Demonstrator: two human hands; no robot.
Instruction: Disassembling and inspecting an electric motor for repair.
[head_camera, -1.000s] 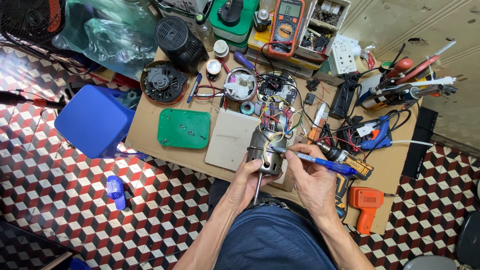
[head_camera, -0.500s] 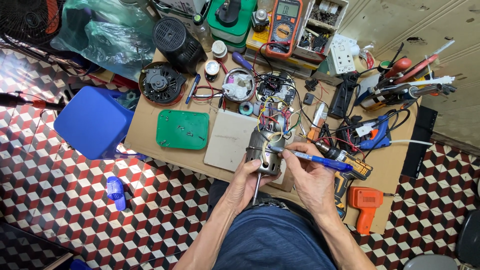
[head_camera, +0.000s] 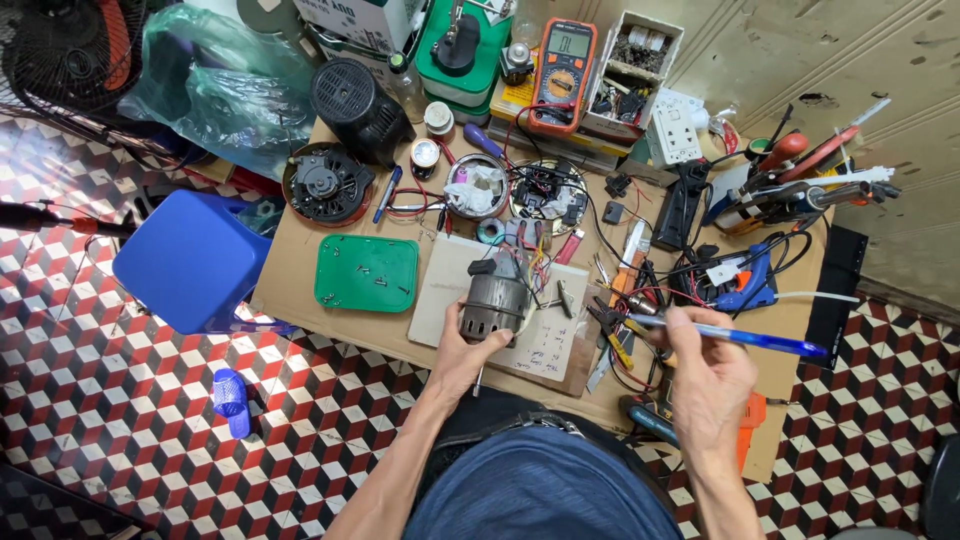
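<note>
Left hand (head_camera: 462, 352) wraps fingers around the grey fan motor (head_camera: 495, 300), pinning it on the paper pad (head_camera: 545, 345) near the desk's (head_camera: 300, 270) front edge so it stays put. Right hand (head_camera: 712, 385) is raised off the desk, fingers pinching a blue pen (head_camera: 745, 338), tip aimed toward the motor's wires.

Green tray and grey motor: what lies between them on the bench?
In the head view, only a pale board edge lies between the green tray and the grey motor; nothing stands there.
</note>
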